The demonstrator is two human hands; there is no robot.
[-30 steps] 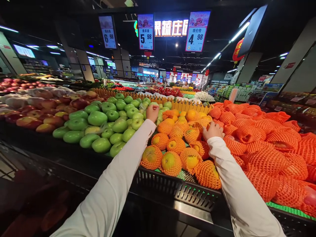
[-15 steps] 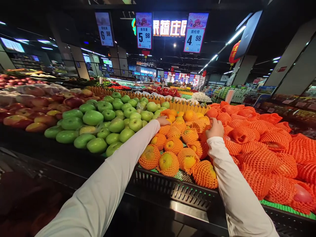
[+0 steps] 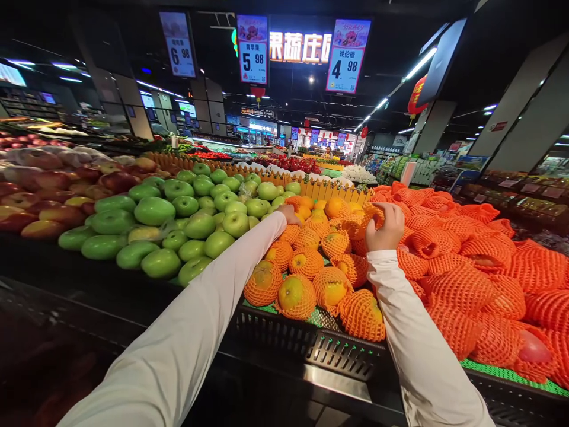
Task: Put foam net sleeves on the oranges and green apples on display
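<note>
Oranges (image 3: 292, 292) in orange foam nets fill a black slotted crate (image 3: 347, 353) in front of me. My left hand (image 3: 290, 214) lies at the back left of the oranges, beside the green apples (image 3: 154, 210). Its fingertips blend in among the fruit, so I cannot make out their grip. Over the right side of the oranges is my right hand (image 3: 386, 228), with fingers curved and thumb apart from the index finger. Netted fruit shows through that gap, and I see nothing firmly held there.
Fruit in red-orange foam nets (image 3: 462, 290) is heaped to the right on green matting. Red apples (image 3: 57, 184) lie at far left. A low yellow picket fence (image 3: 329, 191) runs behind the oranges. Price signs (image 3: 348, 56) hang overhead.
My right hand has lifted slightly and its thumb and index finger have parted. My left hand stays at the back left of the oranges. The view has shifted a little.
</note>
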